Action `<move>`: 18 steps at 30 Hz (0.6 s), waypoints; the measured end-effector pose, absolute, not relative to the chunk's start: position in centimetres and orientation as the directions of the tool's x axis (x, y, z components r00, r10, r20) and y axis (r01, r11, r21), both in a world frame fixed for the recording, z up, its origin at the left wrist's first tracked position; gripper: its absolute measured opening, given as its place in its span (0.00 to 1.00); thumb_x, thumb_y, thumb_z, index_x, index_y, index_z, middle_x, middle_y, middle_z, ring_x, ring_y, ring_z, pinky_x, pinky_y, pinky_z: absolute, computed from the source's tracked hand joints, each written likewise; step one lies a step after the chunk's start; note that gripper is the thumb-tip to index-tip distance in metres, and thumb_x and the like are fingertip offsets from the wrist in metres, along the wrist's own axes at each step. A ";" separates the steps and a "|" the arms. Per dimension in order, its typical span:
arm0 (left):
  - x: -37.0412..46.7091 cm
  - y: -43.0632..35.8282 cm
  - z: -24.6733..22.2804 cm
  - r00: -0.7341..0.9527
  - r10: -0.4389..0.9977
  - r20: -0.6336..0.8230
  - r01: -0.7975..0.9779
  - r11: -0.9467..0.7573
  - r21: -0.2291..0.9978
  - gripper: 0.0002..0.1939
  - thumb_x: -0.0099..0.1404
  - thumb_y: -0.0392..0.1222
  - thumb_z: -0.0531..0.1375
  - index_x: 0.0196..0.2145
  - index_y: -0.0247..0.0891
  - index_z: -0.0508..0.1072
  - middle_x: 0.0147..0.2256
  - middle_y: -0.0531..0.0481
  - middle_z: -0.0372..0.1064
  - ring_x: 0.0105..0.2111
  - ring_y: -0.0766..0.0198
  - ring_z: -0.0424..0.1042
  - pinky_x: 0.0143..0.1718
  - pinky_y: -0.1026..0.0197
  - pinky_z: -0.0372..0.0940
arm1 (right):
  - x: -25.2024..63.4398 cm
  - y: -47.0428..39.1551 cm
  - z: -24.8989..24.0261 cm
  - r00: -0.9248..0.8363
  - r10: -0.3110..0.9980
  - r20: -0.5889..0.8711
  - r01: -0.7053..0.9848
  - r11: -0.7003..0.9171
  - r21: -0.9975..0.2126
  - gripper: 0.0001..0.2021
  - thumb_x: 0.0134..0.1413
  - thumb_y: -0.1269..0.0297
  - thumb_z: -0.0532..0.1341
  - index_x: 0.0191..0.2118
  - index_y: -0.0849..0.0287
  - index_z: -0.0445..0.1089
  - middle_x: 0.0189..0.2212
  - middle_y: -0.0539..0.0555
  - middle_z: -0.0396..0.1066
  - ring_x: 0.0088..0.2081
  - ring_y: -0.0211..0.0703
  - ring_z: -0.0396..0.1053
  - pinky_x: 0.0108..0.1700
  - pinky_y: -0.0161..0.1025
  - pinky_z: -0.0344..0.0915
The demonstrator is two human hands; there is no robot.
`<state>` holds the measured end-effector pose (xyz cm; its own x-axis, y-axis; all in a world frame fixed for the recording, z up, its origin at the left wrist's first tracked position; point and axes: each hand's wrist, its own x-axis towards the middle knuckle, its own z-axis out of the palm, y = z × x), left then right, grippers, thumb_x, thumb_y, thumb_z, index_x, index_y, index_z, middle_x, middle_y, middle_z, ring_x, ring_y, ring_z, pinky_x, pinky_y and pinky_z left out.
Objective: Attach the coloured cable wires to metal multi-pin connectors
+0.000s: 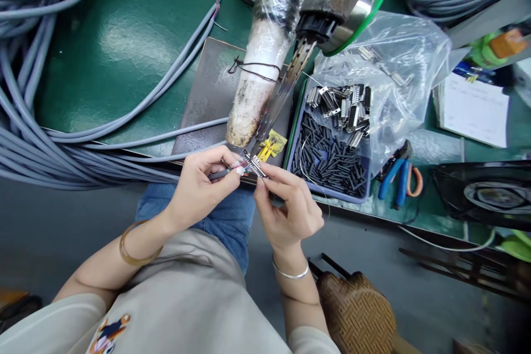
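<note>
My left hand pinches the end of a grey cable, from which thin coloured wires fan out. Between the fingertips of my right hand is a small metal connector with a row of pins. Wires and connector meet between my two hands, but whether they are joined is too small to tell. Just above the connector lies a yellow piece on a dark plate. A soldering tool's metal shaft points down close to it, beside a white plastic-wrapped tube.
A blue bin right of my hands holds connectors and black sleeves, partly under a plastic bag. Pliers lie farther right. Grey cable bundles cover the left side. A solder spool stands behind the shaft.
</note>
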<state>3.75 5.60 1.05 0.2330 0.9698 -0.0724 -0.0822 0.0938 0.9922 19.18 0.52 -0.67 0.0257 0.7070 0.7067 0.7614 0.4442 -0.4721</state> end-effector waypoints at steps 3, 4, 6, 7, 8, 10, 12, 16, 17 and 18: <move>3.3 5.5 1.1 0.271 0.958 -0.098 -0.106 0.131 0.986 0.04 0.58 0.34 0.66 0.27 0.35 0.75 0.29 0.50 0.77 0.29 0.68 0.74 0.31 0.69 0.69 | 19.1 0.5 -0.5 0.166 0.795 0.583 0.626 0.372 -0.685 0.09 0.57 0.77 0.67 0.37 0.55 0.71 0.39 0.51 0.81 0.39 0.39 0.80 0.40 0.36 0.78; 3.2 5.4 1.1 0.276 0.956 -0.104 -0.115 0.141 0.983 0.04 0.58 0.34 0.66 0.27 0.35 0.75 0.29 0.50 0.77 0.28 0.69 0.74 0.30 0.69 0.69 | 19.0 0.5 -0.6 0.196 0.821 0.536 0.578 0.345 -0.740 0.08 0.58 0.76 0.66 0.37 0.55 0.71 0.39 0.50 0.81 0.39 0.39 0.80 0.39 0.37 0.78; 3.2 5.3 1.1 0.265 0.958 -0.108 -0.126 0.146 0.981 0.04 0.58 0.35 0.66 0.28 0.35 0.75 0.29 0.50 0.76 0.25 0.71 0.72 0.26 0.70 0.67 | 18.9 0.6 -0.6 0.212 0.836 0.505 0.541 0.330 -0.773 0.08 0.58 0.76 0.66 0.37 0.55 0.71 0.38 0.50 0.81 0.40 0.39 0.80 0.38 0.37 0.78; 3.2 5.3 1.1 0.252 0.962 -0.103 -0.125 0.138 0.982 0.04 0.58 0.35 0.66 0.28 0.35 0.74 0.29 0.51 0.76 0.24 0.71 0.70 0.25 0.70 0.66 | 18.8 0.6 -0.7 0.204 0.824 0.529 0.558 0.346 -0.755 0.08 0.58 0.76 0.66 0.37 0.55 0.71 0.38 0.51 0.81 0.40 0.39 0.80 0.39 0.37 0.78; 3.3 5.2 1.1 0.235 0.967 -0.094 -0.121 0.125 0.985 0.04 0.58 0.35 0.66 0.27 0.35 0.74 0.29 0.51 0.76 0.24 0.71 0.70 0.24 0.70 0.65 | 18.7 0.6 -0.7 0.186 0.804 0.565 0.589 0.369 -0.719 0.08 0.57 0.77 0.67 0.37 0.55 0.71 0.39 0.51 0.81 0.40 0.39 0.80 0.40 0.37 0.78; 3.7 5.2 1.1 0.188 0.980 -0.064 -0.096 0.084 0.992 0.04 0.58 0.35 0.65 0.27 0.36 0.73 0.27 0.51 0.74 0.24 0.70 0.69 0.23 0.70 0.63 | 18.6 0.7 -0.8 0.137 0.757 0.639 0.664 0.409 -0.627 0.09 0.56 0.77 0.67 0.36 0.56 0.70 0.39 0.53 0.81 0.40 0.39 0.79 0.42 0.37 0.77; 4.0 5.1 1.2 0.142 0.989 -0.035 -0.061 0.044 0.997 0.05 0.57 0.36 0.64 0.25 0.37 0.72 0.26 0.52 0.72 0.25 0.69 0.70 0.23 0.70 0.62 | 18.5 0.8 -0.8 0.093 0.727 0.681 0.723 0.421 -0.548 0.09 0.56 0.77 0.68 0.35 0.56 0.69 0.40 0.54 0.81 0.38 0.38 0.79 0.41 0.36 0.77; 4.5 5.1 1.2 0.090 0.996 0.018 -0.022 -0.016 1.000 0.06 0.57 0.35 0.63 0.25 0.38 0.71 0.24 0.53 0.70 0.25 0.69 0.69 0.21 0.70 0.60 | 18.5 1.0 -0.9 0.053 0.706 0.706 0.766 0.425 -0.483 0.10 0.56 0.76 0.68 0.35 0.55 0.68 0.40 0.55 0.82 0.37 0.38 0.79 0.38 0.35 0.76; 4.6 5.1 1.2 0.088 0.996 0.033 -0.018 -0.032 0.999 0.06 0.58 0.35 0.63 0.25 0.38 0.70 0.24 0.53 0.70 0.24 0.69 0.68 0.21 0.70 0.60 | 18.5 1.0 -0.9 0.053 0.703 0.709 0.766 0.426 -0.480 0.10 0.55 0.76 0.68 0.35 0.55 0.68 0.40 0.55 0.82 0.37 0.39 0.79 0.38 0.35 0.77; 4.6 5.1 1.1 0.086 0.995 0.047 -0.011 -0.047 0.999 0.06 0.58 0.35 0.63 0.25 0.38 0.70 0.25 0.53 0.70 0.24 0.70 0.68 0.21 0.70 0.60 | 18.5 1.1 -0.9 0.059 0.701 0.711 0.764 0.426 -0.484 0.10 0.55 0.76 0.68 0.35 0.55 0.68 0.40 0.55 0.82 0.37 0.39 0.79 0.38 0.35 0.77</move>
